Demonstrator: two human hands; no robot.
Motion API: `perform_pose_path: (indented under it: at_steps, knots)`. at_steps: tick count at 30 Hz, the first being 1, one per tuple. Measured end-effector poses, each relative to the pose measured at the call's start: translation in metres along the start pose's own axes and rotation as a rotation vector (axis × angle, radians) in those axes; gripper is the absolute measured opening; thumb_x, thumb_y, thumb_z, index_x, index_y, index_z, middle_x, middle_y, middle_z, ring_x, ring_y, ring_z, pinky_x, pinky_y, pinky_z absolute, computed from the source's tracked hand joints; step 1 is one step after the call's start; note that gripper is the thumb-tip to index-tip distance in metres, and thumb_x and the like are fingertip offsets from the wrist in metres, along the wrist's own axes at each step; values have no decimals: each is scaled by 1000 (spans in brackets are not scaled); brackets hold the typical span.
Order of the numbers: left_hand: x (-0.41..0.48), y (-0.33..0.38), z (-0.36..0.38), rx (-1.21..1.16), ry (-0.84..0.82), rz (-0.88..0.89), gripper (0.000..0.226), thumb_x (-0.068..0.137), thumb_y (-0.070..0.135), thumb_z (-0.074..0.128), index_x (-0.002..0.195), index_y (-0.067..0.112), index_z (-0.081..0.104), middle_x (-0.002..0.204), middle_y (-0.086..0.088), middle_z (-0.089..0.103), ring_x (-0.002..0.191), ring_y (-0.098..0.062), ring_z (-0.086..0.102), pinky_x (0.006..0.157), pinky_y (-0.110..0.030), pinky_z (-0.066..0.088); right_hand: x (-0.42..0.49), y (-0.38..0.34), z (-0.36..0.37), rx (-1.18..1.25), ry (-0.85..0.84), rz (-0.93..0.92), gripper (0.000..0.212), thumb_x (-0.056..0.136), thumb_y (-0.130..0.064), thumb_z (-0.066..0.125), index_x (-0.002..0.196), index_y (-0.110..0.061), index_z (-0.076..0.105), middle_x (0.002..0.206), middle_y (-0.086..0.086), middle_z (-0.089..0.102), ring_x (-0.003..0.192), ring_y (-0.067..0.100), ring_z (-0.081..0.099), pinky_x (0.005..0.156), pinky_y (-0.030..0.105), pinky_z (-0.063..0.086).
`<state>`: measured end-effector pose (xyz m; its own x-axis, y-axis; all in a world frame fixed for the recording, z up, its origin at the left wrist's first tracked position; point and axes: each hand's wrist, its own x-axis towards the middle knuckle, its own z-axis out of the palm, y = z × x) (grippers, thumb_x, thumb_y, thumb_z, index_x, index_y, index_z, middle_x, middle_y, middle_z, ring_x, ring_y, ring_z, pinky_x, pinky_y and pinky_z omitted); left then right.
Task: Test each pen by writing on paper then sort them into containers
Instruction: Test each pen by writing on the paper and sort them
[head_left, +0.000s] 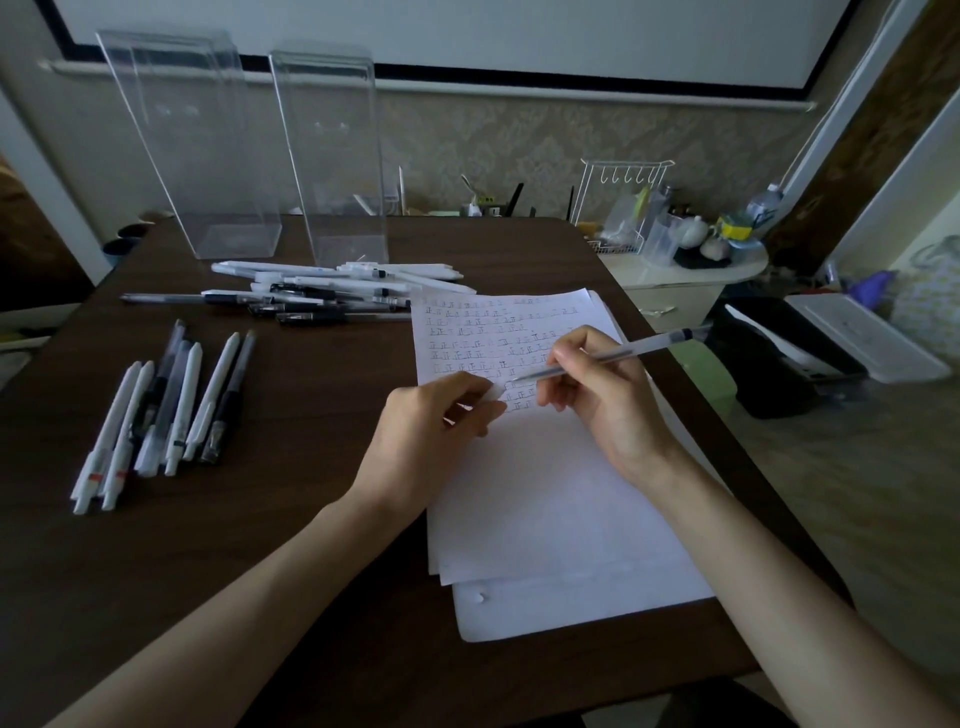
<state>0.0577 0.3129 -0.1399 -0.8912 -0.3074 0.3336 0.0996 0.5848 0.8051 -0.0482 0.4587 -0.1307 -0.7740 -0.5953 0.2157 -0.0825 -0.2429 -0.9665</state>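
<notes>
My right hand (602, 400) grips a clear pen (628, 352) in its fingers, tip at the written rows on the paper (545, 493) lying on the table (291, 545). My left hand (434, 434) rests on the sheet with fingers curled; whether they pinch anything I cannot tell. Two clear containers (332, 156) stand beyond a pile of pens (322, 296).

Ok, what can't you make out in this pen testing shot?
Head view:
- Small pale thing pinched by left hand: mostly hidden by its fingers.
- Pen pile: overlapping, uncountable.
- Clear containers: contents unclear through glare.
- Pen in right hand: tip contact with paper too small to tell.
</notes>
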Motion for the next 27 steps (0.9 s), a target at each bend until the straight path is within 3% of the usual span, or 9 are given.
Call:
perform_pose_path:
  at_steps: [7,12,17,21,24,27]
  knots:
    - [0,-2,-1,44,-18,95,12,85,16,67,96,14,70,80,9,67,72,-6,63,66,-29,51,-3,-1,3,-100,-44,3,14,83,-18,60,72,-9,59,56,1,59,57,12,52,54,20,40]
    - [-1,-6,-2,109,-20,254,23,87,27,59,97,9,69,78,-1,63,68,-17,60,61,-38,49,-3,0,5,-81,-37,-12,13,80,-16,63,70,-8,61,54,2,60,55,13,53,54,20,41]
    - [-5,-4,-3,136,53,380,30,91,27,51,100,3,68,77,-5,60,65,-18,57,56,-38,47,-3,-2,12,-67,-18,-33,14,80,-18,64,72,-6,62,54,2,60,55,14,55,57,21,43]
    - [-8,-2,-4,216,106,410,31,92,25,49,99,2,68,78,-6,60,63,-18,57,52,-36,47,-6,-5,19,-47,-11,-21,15,82,-18,65,67,-16,65,55,2,61,57,14,57,59,22,44]
    - [-10,0,-4,297,102,409,32,92,27,46,94,4,68,76,-4,60,59,-16,56,48,-35,48,-8,-6,24,-112,30,23,19,89,-15,62,70,-9,63,55,1,59,58,13,54,60,22,44]
    - [-14,-2,-13,391,122,292,30,92,31,46,96,11,68,75,0,60,59,-17,57,46,-34,47,-1,-2,39,-176,62,109,27,92,-21,58,73,-3,63,59,3,64,55,9,52,56,20,42]
